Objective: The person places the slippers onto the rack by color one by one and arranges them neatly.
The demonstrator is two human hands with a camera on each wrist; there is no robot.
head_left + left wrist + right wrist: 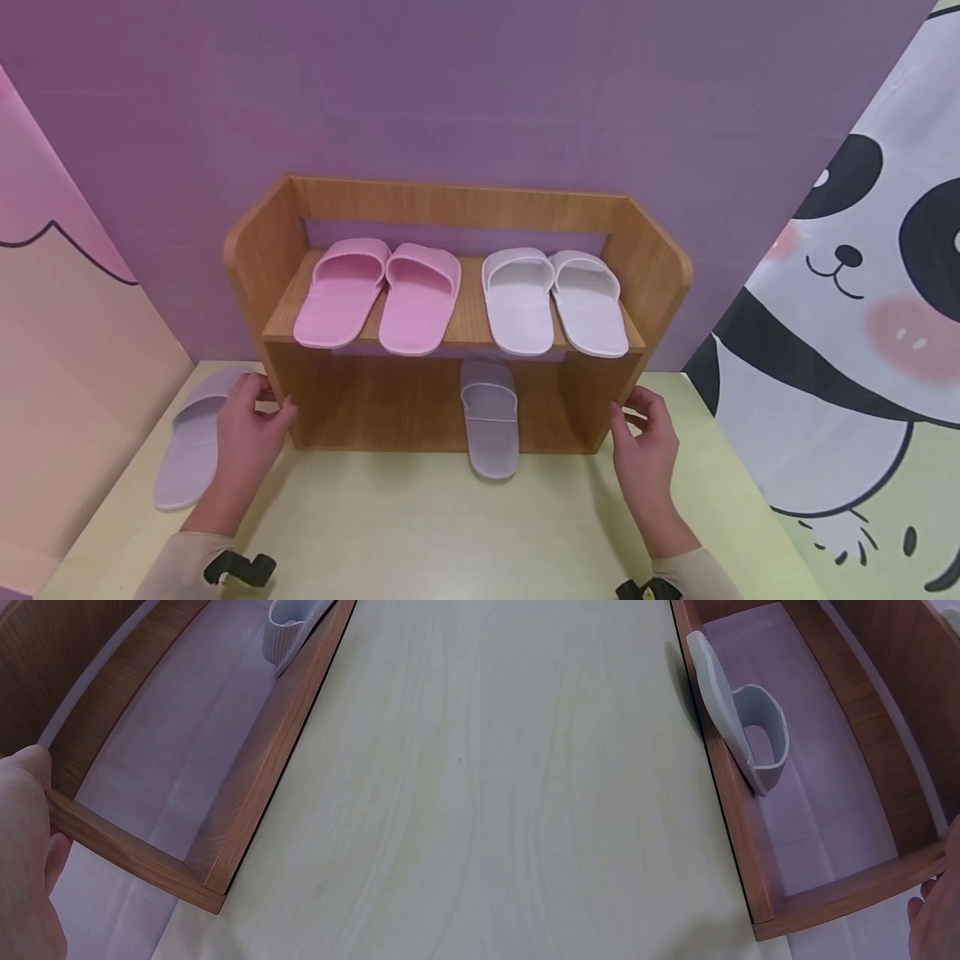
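A two-tier wooden shoe rack [420, 208] stands against the back wall. My left hand [253, 425] pinches the front edge of its left side panel, as the left wrist view also shows. On the opposite side, my right hand [649, 442] holds the right side panel near its lower front edge. Two pink slippers [420, 304] and two white slippers [521, 308] lie side by side on the upper shelf. One grey slipper [491, 421] rests on the lower shelf, its toe toward the back and its heel past the front edge; the right wrist view shows it from the side.
Another greyish-lilac slipper [191, 446] lies on the pale tabletop [420, 533], left of the rack and partly behind my left hand. A purple wall [450, 100] rises behind the rack. A panda-printed panel [862, 317] stands on the right.
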